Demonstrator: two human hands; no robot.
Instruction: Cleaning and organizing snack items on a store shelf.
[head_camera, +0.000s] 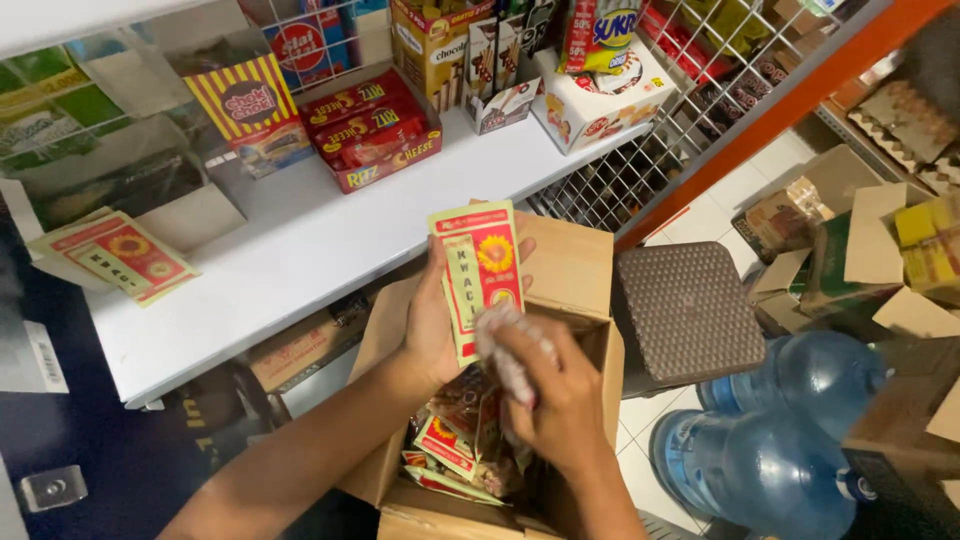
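My left hand (432, 322) holds up a flat snack packet (479, 268), red and cream with a sunflower picture, above an open cardboard box (577, 265). My right hand (556, 395) is just below it, pinching a crumpled pale piece of wrapping (504, 345) against the packet's lower edge. Inside the box lie several more packets (447, 446) of the same kind. A matching small stack of sunflower packets (118, 256) lies on the white shelf (300, 250) to the far left.
The shelf carries a red tray of cracker packs (368, 127), a striped yellow box (247, 102) and white cartons (600, 100). A wire rack (640, 170) stands to the right. On the floor are a dark studded stool (686, 312), blue water jugs (790, 440) and opened cardboard boxes (860, 250).
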